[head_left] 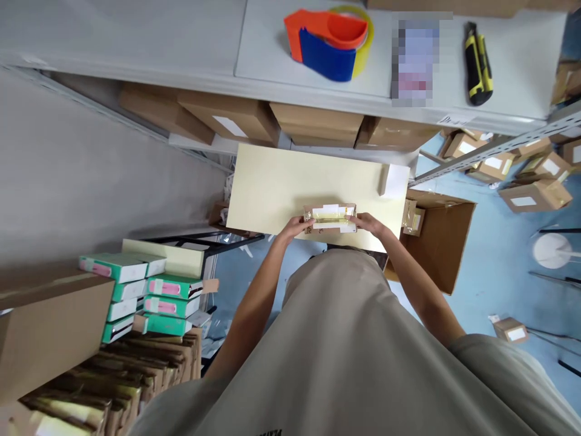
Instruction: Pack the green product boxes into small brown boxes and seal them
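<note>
A small taped cardboard box [330, 217] with white labels and a strip of clear yellowish tape lies near the front edge of the pale yellow tabletop [267, 181]. My left hand [296, 226] grips its left end, thumb on top. At its right end my right hand [368, 223] holds on in the same way, thumb on the upper face. The fingers beneath the box are partly hidden. A small white box [394, 181] stands at the right side of the tabletop.
On the shelf above are a tape dispenser [329, 45], a blurred-out item [415, 60] and a utility knife [478, 65]. An open carton [438, 242] stands at the right of the table. Green boxes [167, 297] are stacked at left, above folded cardboard [136, 375].
</note>
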`<state>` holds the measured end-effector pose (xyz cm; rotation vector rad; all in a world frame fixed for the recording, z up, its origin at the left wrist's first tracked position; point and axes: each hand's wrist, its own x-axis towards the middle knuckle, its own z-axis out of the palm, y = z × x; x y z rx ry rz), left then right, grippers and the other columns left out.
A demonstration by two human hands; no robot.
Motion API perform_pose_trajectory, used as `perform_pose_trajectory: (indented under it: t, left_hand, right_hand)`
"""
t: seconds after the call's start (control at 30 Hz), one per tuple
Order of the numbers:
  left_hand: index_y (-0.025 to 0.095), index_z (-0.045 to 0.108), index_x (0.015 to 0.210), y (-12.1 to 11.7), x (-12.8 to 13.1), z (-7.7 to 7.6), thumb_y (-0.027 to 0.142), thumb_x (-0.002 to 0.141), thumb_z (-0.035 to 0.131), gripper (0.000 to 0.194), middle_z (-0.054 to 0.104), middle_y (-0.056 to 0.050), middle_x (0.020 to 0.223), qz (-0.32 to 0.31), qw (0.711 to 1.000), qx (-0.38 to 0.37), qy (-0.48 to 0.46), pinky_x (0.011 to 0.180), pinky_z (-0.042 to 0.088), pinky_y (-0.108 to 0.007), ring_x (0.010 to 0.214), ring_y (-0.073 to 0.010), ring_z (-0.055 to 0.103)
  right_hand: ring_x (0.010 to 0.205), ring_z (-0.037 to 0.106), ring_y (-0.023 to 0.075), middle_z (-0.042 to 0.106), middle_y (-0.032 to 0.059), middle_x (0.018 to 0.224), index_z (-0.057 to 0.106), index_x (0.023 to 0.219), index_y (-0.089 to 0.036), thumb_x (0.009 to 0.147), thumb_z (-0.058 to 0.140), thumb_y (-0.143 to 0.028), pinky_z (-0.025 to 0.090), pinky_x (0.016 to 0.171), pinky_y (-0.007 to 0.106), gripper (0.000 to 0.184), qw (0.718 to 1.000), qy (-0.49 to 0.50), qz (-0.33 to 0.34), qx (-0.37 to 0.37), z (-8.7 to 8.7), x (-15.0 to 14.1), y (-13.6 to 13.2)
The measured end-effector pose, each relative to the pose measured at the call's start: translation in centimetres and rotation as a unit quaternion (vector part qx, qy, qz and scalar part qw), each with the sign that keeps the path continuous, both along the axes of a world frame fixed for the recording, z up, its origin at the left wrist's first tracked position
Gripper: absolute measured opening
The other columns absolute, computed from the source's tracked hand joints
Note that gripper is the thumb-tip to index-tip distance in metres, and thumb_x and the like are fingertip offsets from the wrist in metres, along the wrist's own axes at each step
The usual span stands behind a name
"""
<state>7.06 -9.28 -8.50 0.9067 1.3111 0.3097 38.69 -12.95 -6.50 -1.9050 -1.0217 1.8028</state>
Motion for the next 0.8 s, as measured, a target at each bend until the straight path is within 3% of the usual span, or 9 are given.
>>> perform_pose_trajectory:
  t: [0.13, 0.23, 0.33, 0.4, 0.5, 0.67, 0.8]
  left_hand:
    - [0.014, 0.082, 0.102, -0.4, -0.2, -0.1, 0.065, 0.058, 0.102, 0.07, 0.085, -0.014, 0.109, 0.016, 1.0, 0.02, -0.015, 0.107, 0.058, -0.047, 0.11, -0.0329, 0.077]
    - [0.015, 0.08, 0.115, -0.2, -0.3, -0.4, 0.054, 0.061, 0.102, 0.071, 0.083, -0.015, 0.123, 0.033, 0.996, 0.075, -0.027, 0.109, 0.058, -0.046, 0.119, -0.0336, 0.076]
    - [0.016, 0.077, 0.128, 0.4, 0.1, -1.0, 0.039, 0.065, 0.101, 0.072, 0.082, -0.016, 0.13, 0.029, 0.989, 0.139, 0.038, 0.104, 0.062, -0.046, 0.119, -0.0336, 0.075]
    - [0.016, 0.075, 0.137, 0.8, 0.5, -1.5, 0.027, 0.067, 0.099, 0.075, 0.081, -0.016, 0.132, 0.034, 0.978, 0.178, 0.101, 0.102, 0.064, -0.046, 0.115, -0.0331, 0.076]
    - [0.018, 0.071, 0.148, 0.6, 1.0, -2.6, 0.015, 0.072, 0.091, 0.078, 0.079, -0.017, 0.137, 0.04, 0.965, 0.208, 0.154, 0.106, 0.062, -0.046, 0.115, -0.0322, 0.076]
    - [0.018, 0.062, 0.161, -1.2, 0.8, -4.5, 0.01, 0.079, 0.082, 0.085, 0.084, -0.013, 0.122, 0.033, 0.972, 0.178, 0.149, 0.108, 0.063, -0.046, 0.111, -0.0292, 0.079]
    - [0.016, 0.055, 0.167, -1.5, -0.2, -5.1, 0.011, 0.087, 0.072, 0.082, 0.078, -0.018, 0.142, 0.073, 0.976, 0.158, 0.131, 0.116, 0.06, -0.048, 0.125, -0.029, 0.078]
  right_hand:
    - [0.093, 0.072, 0.028, 0.082, 0.0118, 0.095, 0.077, 0.09, -0.017, 0.075, 0.088, -0.079, 0.062, 0.086, 0.038, 0.064, 0.998, 0.028, -0.01, 0.046, 0.5, -0.5, -1.2]
    - [0.118, 0.073, 0.0337, 0.083, 0.0118, 0.124, 0.08, 0.117, -0.022, 0.078, 0.086, -0.075, 0.063, 0.102, 0.041, 0.067, 0.989, 0.069, -0.038, 0.122, 0.8, -0.7, -1.8]
    - [0.144, 0.064, 0.0354, 0.074, 0.0094, 0.151, 0.072, 0.144, -0.025, 0.078, 0.088, -0.064, 0.056, 0.122, 0.046, 0.079, 0.977, 0.077, -0.058, 0.19, 0.4, -0.8, -1.7]
    - [0.151, 0.06, 0.0348, 0.07, 0.0087, 0.158, 0.066, 0.156, -0.026, 0.078, 0.09, -0.056, 0.051, 0.128, 0.047, 0.087, 0.974, 0.055, -0.067, 0.209, -0.4, -0.9, -1.4]
    - [0.147, 0.065, 0.0336, 0.073, 0.0083, 0.154, 0.059, 0.166, -0.025, 0.082, 0.087, -0.044, 0.054, 0.127, 0.048, 0.09, 0.981, 0.019, -0.06, 0.185, -2.2, -1.3, -1.5]
    - [0.132, 0.077, 0.0341, 0.084, 0.0045, 0.134, 0.044, 0.175, -0.031, 0.088, 0.08, -0.026, 0.064, 0.113, 0.053, 0.095, 0.984, -0.059, -0.001, 0.166, -5.1, -2.0, -2.8]
    - [0.129, 0.08, 0.0338, 0.083, 0.0081, 0.138, 0.045, 0.175, -0.03, 0.09, 0.076, -0.021, 0.067, 0.109, 0.049, 0.091, 0.975, -0.117, 0.046, 0.183, -6.3, -0.8, -3.1]
